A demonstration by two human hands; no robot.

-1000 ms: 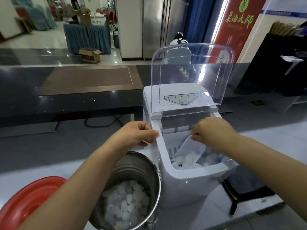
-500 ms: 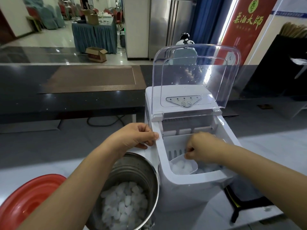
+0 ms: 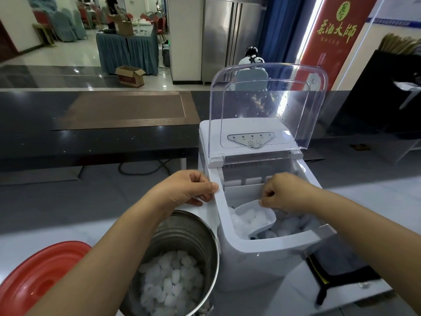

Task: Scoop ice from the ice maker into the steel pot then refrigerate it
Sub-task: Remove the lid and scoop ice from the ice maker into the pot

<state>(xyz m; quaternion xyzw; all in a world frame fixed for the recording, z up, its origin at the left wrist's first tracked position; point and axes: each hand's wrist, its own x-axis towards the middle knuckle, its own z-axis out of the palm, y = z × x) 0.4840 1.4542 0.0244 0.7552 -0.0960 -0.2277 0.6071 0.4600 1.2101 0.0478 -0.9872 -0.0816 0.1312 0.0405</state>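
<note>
Under the right hand (image 3: 287, 192), a clear scoop (image 3: 255, 217) of ice is gripped inside the ice maker (image 3: 257, 252). The maker's left rim is pinched by the left hand (image 3: 186, 189), apparently thumb-first. Below it, the steel pot (image 3: 182, 233) is seen.

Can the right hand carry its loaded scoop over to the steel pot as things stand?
Probably yes: the right hand holds the ice scoop in the open ice maker, lid raised, pot just left; the left hand rests on the rim between.

Red lid (image 3: 34, 281) lower left, cardboard box (image 3: 130, 75) on floor, red banner (image 3: 333, 35)
</note>
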